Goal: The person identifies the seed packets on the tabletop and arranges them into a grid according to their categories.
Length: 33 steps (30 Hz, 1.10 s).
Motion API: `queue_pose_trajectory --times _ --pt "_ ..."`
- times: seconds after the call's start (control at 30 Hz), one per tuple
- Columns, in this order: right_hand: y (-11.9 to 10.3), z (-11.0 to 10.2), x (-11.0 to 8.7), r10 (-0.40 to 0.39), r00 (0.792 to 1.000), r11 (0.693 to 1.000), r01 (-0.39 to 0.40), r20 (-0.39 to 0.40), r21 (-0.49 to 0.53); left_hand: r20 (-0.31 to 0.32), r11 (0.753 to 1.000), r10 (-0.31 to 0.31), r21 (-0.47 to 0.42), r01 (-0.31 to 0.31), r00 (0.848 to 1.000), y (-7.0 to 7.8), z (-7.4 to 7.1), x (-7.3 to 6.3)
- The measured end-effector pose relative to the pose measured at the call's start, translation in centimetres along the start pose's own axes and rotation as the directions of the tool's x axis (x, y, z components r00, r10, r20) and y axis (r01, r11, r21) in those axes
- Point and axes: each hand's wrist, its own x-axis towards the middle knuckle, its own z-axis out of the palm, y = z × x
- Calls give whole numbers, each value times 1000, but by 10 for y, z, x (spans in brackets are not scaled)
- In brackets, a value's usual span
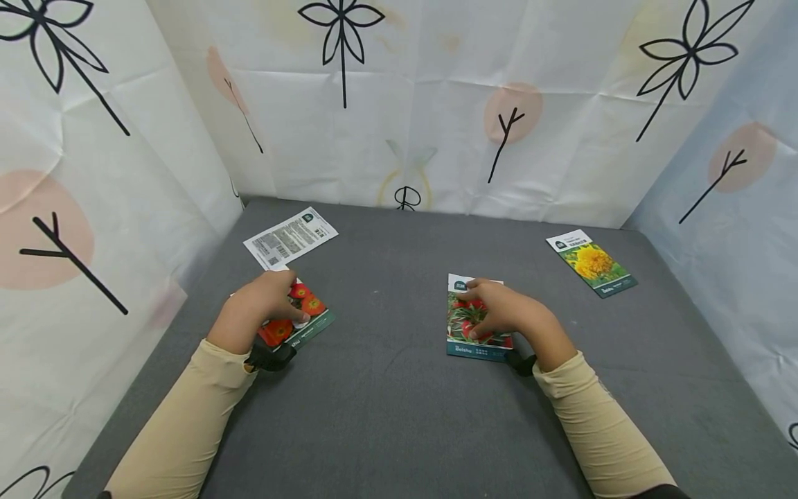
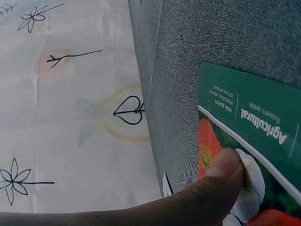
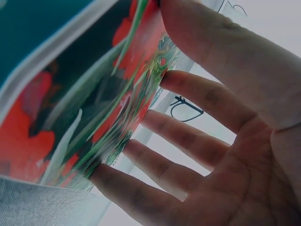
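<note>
My left hand (image 1: 264, 305) lies over a seed packet (image 1: 314, 327) with orange-red flowers and a green lower band, at the left of the table. Its thumb (image 2: 223, 172) presses on the printed front, while the other fingers are mostly hidden in the head view. Another seed packet (image 1: 458, 333), with red flowers and green leaves, is under my right hand (image 1: 508, 308). Nearly straight, spread fingers (image 3: 183, 136) touch that packet with their tips, and the right thumb reaches its face lower down.
A packet lying back side up (image 1: 290, 239) shows printed text just beyond the left hand. At the far right lies a yellow-flower seed packet (image 1: 592, 263). Patterned white cloth (image 1: 424, 138) walls in the grey table (image 1: 386, 416) at the back and sides.
</note>
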Motion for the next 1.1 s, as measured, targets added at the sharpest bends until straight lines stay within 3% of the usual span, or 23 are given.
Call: queue_pose_trajectory --times 1.1 --pt "-7 4 9 -19 1000 1000 19 4 2 16 1000 -4 3 4 1000 3 -3 -1"
